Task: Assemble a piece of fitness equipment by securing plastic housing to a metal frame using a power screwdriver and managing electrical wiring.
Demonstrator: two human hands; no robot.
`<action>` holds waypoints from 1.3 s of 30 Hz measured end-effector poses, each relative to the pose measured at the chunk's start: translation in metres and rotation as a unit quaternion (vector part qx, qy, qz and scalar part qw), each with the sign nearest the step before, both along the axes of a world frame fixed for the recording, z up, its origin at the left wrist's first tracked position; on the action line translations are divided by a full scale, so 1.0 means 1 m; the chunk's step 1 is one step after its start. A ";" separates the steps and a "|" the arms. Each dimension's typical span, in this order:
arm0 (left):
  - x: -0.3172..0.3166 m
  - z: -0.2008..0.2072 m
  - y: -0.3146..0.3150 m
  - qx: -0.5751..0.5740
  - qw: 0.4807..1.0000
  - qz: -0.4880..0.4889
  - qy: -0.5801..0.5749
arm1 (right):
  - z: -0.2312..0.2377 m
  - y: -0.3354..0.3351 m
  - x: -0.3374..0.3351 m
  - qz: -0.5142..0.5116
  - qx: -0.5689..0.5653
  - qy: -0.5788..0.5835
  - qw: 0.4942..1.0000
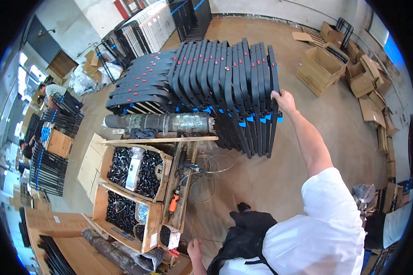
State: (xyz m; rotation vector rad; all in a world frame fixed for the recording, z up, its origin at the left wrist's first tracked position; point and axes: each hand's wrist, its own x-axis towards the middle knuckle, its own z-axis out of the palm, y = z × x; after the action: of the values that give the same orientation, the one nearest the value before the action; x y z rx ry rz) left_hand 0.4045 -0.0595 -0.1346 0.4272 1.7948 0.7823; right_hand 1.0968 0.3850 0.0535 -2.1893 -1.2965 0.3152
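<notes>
My right arm reaches forward, and my right hand (285,101) is closed on the upper edge of the outermost black metal frame (273,75) at the right end of a long row. The frames stand upright, packed side by side, with small red parts along their tops and blue parts lower down. My left hand (195,249) hangs low near my body with its fingers curled, and I see nothing in it. Close to it are a red-handled tool (173,253) and a small box of dark parts (169,236).
Wooden trays of black fittings (119,208) stand left of me, beside an orange power driver (173,202) and a looped cable (211,176). A wrapped roll (160,123) lies before the frames. Cardboard boxes (322,68) line the right wall. People (59,94) work at far left; another person (397,224) is at right.
</notes>
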 end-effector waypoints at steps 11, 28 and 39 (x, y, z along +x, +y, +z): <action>0.300 0.148 0.286 0.261 0.880 -0.379 -0.117 | 0.044 -0.181 -0.021 0.044 0.008 0.125 0.991; 0.387 0.294 0.170 0.018 0.811 -0.491 -0.317 | -0.307 -0.371 -0.152 -0.281 0.059 0.778 0.559; 0.019 0.274 0.078 0.355 0.928 0.082 -0.073 | -0.074 -0.311 -0.026 -0.059 0.230 0.642 0.729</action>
State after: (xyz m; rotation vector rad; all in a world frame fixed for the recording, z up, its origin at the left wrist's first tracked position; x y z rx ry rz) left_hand 0.4236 0.0183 0.1393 0.6687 1.3736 1.5482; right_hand 1.0704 0.0739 -0.0208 -1.0732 -0.3318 1.0699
